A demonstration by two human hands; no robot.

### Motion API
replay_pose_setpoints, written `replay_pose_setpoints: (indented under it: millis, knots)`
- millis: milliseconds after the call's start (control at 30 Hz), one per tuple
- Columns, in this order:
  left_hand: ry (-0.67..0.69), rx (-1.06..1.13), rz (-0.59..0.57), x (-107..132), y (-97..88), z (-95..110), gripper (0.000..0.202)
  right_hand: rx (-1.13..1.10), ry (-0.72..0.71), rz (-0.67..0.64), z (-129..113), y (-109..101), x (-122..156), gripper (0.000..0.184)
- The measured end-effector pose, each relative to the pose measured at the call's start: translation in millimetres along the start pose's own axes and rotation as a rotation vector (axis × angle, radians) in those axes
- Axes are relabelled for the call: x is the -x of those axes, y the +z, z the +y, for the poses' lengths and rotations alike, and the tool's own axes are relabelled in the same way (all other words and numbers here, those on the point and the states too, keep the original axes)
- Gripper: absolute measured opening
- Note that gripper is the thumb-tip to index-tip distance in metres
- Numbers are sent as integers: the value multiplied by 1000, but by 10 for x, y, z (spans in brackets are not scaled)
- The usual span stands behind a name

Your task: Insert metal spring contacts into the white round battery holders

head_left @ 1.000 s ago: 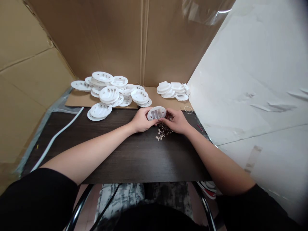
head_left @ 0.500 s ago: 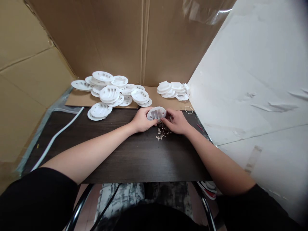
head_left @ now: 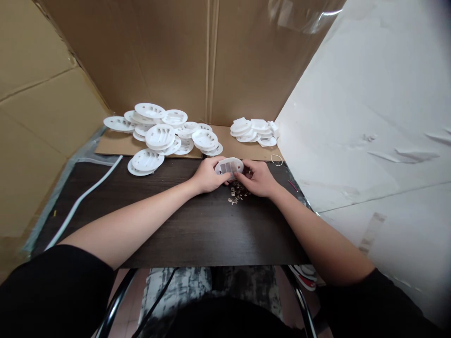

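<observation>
A round white plastic battery housing [head_left: 229, 165] with slot-like compartments is held tilted above the dark table. My left hand [head_left: 208, 176] is closed on its left side, the thumb along the lower edge. On the opposite side my right hand [head_left: 260, 178] is closed at the rim, its thumb pressing near the lower right edge. Whether a small part sits under that thumb cannot be made out. Just below the hands lies a heap of small metal contact pieces [head_left: 239, 191], partly hidden by my right hand.
Many similar white housings [head_left: 160, 136] are piled at the back left, partly on a cardboard sheet [head_left: 116, 143]. Another white pile [head_left: 253, 131] stands at the back right, near a rubber band [head_left: 276, 160]. A pale cable [head_left: 84, 197] runs along the left. Cardboard and white walls enclose the table.
The housing has tipped slightly between my hands, and my right thumb has shifted a little along its lower edge. The piles stay where they were.
</observation>
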State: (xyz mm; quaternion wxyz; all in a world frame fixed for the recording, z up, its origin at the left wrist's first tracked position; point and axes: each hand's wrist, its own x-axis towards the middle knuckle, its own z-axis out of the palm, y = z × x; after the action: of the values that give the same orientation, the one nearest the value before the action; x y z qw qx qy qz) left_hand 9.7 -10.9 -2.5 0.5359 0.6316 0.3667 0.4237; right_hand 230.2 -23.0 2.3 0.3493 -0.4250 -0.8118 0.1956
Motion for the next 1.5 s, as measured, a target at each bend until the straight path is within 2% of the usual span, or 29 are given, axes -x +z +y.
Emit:
replay_pose_setpoints:
  millis: [167, 500, 633, 867, 1167, 1500]
  knots:
    - [7, 36, -12, 0, -7, 28, 31, -61, 32, 12, -25, 6, 7, 28]
    - [-93, 73, 71, -32, -21, 31, 36, -72, -9, 20, -108, -10, 13, 27]
    - [-138, 123, 143, -49, -20, 26, 35, -118, 48, 17, -157, 10, 13, 22]
    - [-116, 272, 193, -81, -41, 23, 34, -122, 114, 49, -212, 55, 14, 22]
    - [-116, 304, 181, -87, -45, 26, 39, -292, 151, 51, -240, 126, 20, 26]
    - [-103, 308, 166, -70, -40, 39, 37, -356, 182, 15, -229, 142, 22, 31]
